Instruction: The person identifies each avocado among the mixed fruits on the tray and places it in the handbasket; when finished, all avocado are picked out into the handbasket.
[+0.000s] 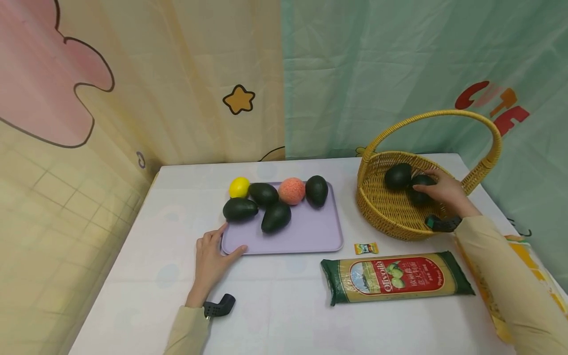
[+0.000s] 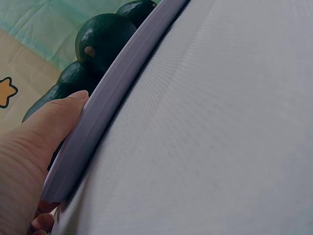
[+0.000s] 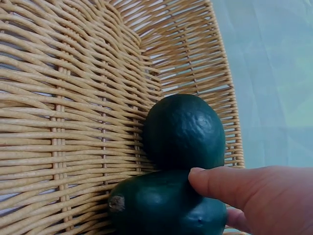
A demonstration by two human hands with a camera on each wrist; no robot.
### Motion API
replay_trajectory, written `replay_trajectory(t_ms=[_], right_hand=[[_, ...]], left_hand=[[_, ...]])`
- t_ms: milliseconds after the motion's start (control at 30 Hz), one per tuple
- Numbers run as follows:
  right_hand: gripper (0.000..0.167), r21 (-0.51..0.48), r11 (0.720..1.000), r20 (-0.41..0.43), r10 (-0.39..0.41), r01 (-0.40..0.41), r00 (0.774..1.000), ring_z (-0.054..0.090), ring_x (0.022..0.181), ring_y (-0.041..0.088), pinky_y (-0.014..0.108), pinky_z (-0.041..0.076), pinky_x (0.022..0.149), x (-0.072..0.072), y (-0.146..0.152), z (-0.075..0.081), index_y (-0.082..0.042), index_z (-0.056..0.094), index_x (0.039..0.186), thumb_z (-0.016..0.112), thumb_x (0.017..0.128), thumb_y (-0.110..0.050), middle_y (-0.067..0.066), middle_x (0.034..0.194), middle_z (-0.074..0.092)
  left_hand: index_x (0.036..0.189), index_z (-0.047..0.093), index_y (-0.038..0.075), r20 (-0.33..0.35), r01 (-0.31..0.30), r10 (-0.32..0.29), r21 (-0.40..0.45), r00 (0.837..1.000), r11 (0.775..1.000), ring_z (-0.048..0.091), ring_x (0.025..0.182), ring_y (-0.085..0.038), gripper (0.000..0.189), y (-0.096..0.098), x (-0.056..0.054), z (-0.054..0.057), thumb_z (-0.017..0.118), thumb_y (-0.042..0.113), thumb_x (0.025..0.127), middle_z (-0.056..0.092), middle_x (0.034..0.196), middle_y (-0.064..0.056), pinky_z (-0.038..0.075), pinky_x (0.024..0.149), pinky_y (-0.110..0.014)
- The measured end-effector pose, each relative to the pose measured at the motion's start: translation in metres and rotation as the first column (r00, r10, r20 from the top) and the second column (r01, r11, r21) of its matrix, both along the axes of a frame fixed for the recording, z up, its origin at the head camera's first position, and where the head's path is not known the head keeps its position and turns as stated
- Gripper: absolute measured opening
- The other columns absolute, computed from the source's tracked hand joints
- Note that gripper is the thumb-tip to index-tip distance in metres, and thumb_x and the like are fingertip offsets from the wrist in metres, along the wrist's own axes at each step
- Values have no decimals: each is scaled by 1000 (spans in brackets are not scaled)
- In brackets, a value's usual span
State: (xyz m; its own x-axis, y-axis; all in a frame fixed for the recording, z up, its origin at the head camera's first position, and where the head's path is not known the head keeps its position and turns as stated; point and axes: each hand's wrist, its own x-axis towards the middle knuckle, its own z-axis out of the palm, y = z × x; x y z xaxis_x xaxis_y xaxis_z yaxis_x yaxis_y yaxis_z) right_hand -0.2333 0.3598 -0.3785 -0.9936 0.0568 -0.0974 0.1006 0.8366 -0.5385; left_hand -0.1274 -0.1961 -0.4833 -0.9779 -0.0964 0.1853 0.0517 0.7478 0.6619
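at the right of the head view, the held avocado [image 3: 156, 203] lies in the wicker basket [image 1: 370, 212], touching a second avocado [image 3: 186, 129] beside it. the right hand [image 1: 445, 192] grips it, thumb over its side; the left hand [image 1: 210, 261] is spread wide at the lower left corner of the lilac tray [image 1: 310, 236], thumb and a fingertip touching the rim.

the held avocado is probably fairly light and firm, though i cannot tell whether it is real fruit or a model. its dark skin shines smoothly, so it may slip or roll; the rounded flanks across its middle seem the surest hold, rather than the stem end. a hard squeeze could bruise it if it is ripe.

its underside is hidden, and the bottom of the right wrist view cuts it off. little more than the thumb of the right hand shows there, so how the other fingers wrap round is unclear. most of the left hand's fingers drop out of the left wrist view at lower left. at the lower right of the head view, the right sleeve [image 1: 510, 281] covers part of a yellow packet [image 1: 532, 261], too hidden to identify.
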Motion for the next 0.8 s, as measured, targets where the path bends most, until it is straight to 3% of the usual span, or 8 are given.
replay_trajectory(t_ms=[433, 800], right_hand=[[76, 43, 999, 23, 26, -27, 999, 34, 116, 57, 64, 32, 91, 3, 3, 5, 12, 31, 138, 51, 94, -46, 44, 132, 30], [70, 29, 997, -90, 69, -67, 994, 38, 115, 55, 64, 34, 88, 10, -2, 10, 13, 37, 135, 53, 95, -42, 41, 129, 38]], left_hand=[[140, 46, 8, -14, 3, -3, -6, 1000, 1000, 35, 98, -32, 84, 0, 0, -1, 80, 44, 72, 47, 119, -18, 27, 78, -39], [140, 47, 8, -16, 3, -3, -2, 1000, 1000, 35, 99, -32, 84, 0, 0, -1, 80, 44, 72, 46, 119, -18, 28, 78, -39]])
